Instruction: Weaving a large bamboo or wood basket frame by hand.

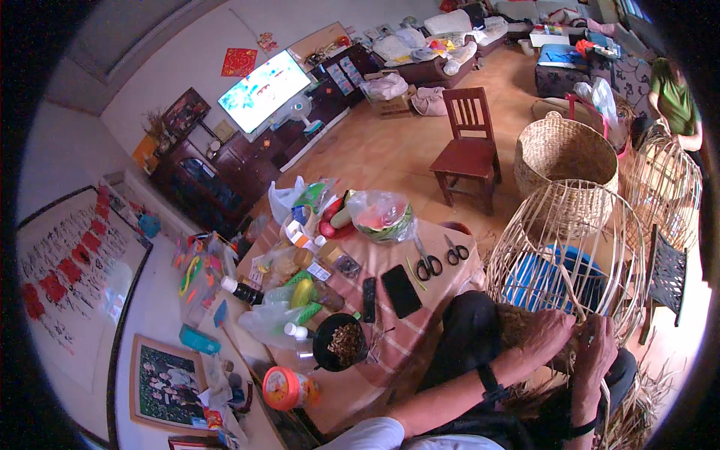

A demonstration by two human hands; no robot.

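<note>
A half-made basket [516,324] of pale plant strips rests on my lap, its woven part against my knees. Its long unwoven strips fan out upward and away. My left hand [546,331] lies at the edge of the woven part, fingers bent in around the strips. Close beside it, my right hand [596,341] is closed with a pinch on a strip, fingertips partly hidden. Both hands nearly meet. Behind the strips stands a blue tub [551,281]. Loose dry strips [637,397] hang and lie at my right.
At left, a table [390,337] bears two pairs of scissors [428,267], a black tablet [402,291], a bowl [321,346] and a bagged watermelon [382,217]. Beyond are a wooden chair [466,147] and a big woven basket [536,154]. A person [675,97] in green handles another basket frame [664,180].
</note>
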